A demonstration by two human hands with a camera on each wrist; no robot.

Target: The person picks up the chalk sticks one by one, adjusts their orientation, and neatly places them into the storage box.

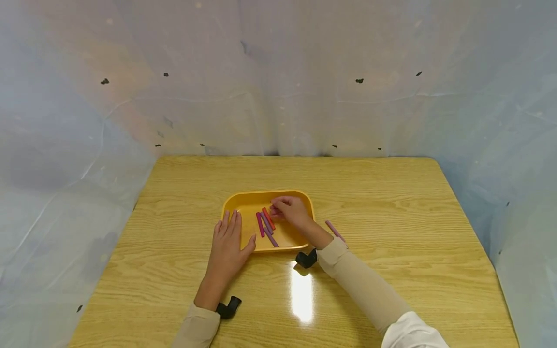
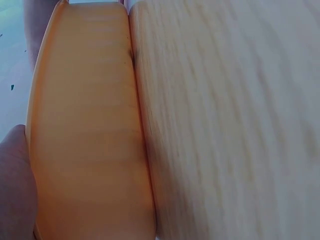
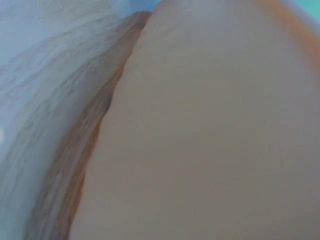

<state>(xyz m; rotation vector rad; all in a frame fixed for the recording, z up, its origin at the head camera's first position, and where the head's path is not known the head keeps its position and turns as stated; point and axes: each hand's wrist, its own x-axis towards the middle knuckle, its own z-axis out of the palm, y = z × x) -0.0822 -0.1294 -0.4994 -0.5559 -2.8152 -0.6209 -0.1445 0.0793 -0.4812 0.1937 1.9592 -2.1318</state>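
Note:
A shallow yellow tray (image 1: 243,197) holds several short coloured sticks. Among them are a magenta stick (image 1: 260,225), a red-orange stick (image 1: 269,219) and a purple stick (image 1: 271,238). My left hand (image 1: 226,246) lies over the tray's left end with its fingers straight and thumb spread. In the left wrist view, the thumb (image 2: 17,185) rests at the rim beside the tray's outer wall (image 2: 90,125). Inside the tray's right half, my right hand (image 1: 290,211) has its fingers bent, fingertips close to the red-orange stick. Whether it pinches anything I cannot tell. The right wrist view is blurred.
One more purple stick (image 1: 335,230) lies on the wooden table (image 1: 391,208), right of the tray and beside the right wrist. Black wrist mounts (image 1: 306,259) show at both wrists. Pale sheeting (image 1: 278,96) hangs behind the table and along its sides.

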